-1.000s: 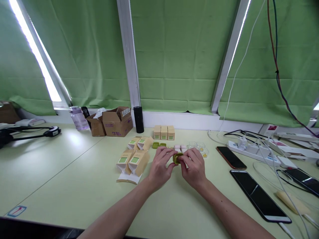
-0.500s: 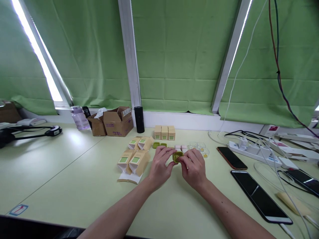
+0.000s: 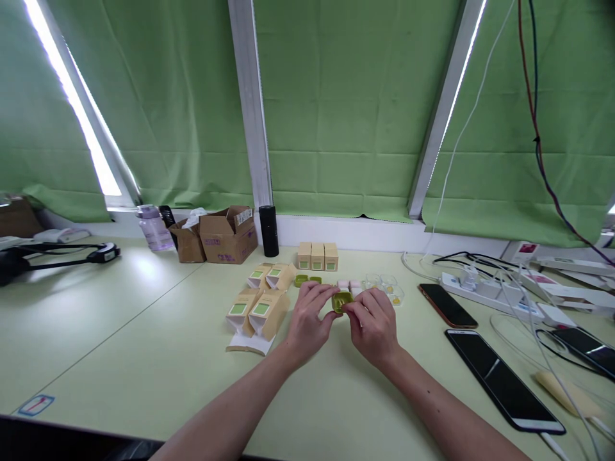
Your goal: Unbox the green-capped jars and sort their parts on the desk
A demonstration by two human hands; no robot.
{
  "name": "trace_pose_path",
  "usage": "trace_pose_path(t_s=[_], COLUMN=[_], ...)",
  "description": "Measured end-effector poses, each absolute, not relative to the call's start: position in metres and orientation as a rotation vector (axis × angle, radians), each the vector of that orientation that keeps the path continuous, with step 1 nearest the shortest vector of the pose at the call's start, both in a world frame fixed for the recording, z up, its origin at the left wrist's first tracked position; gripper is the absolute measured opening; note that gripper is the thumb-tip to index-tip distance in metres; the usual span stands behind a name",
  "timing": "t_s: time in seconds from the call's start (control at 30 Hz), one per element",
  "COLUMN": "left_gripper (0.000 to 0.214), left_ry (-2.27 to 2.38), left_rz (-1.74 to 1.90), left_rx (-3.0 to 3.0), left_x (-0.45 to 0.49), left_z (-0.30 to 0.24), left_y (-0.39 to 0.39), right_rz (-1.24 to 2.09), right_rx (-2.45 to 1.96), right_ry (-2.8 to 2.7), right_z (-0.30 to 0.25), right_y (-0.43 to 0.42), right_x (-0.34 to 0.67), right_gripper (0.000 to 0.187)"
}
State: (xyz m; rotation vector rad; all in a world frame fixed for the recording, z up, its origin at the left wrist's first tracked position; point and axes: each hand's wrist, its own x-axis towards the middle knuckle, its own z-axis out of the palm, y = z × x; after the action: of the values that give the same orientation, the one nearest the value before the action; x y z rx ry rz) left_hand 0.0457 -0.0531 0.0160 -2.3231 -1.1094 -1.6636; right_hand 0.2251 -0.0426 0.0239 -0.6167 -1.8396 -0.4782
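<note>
Both half-curled, our left hand (image 3: 310, 319) and right hand (image 3: 375, 322) pinch a green container (image 3: 342, 302) above the worktop (image 3: 182, 346), well inside its near edge.

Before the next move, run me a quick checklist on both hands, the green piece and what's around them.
1. Left hand gripping the green piece: ok, fingers at its left side.
2. Right hand on the same piece: ok, fingers at its right side.
3. Contents of its hollow: cannot tell, too small.
4. Pink pieces fully in sight: not ok, partly hidden.
5. Left hand apart from the kraft boxes: cannot tell, outlines come close.
6. White-edged phone apart from right hand: ok.
</note>
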Motion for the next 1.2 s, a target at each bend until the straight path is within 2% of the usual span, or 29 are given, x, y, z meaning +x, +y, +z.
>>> trace_pose_path(t_s=[0.63,0.83,1.2], left_gripper=[0.045,0.048,0.034], left_ry=[-1.396,-1.612,-1.760], left_rz=[-1.844,-2.075,-2.236], left_rx=[-2.099,-1.904,-1.825], left_x=[0.036,0.030,0.027], left_z=[0.019,0.020,0.023], left_y=[-0.044,-0.038,-0.035], right_rz=[-0.347,-0.267,-0.167], right_rx=[-0.609,-0.781,-1.307], right_ry=[-1.731,-1.781,-2.136], right_z=[0.027,0.022,0.010], right_y=[-0.040,-0.022,0.020], right_x=[0.229,0.230,0.186], right_gripper=[0.019,0.014,0.016])
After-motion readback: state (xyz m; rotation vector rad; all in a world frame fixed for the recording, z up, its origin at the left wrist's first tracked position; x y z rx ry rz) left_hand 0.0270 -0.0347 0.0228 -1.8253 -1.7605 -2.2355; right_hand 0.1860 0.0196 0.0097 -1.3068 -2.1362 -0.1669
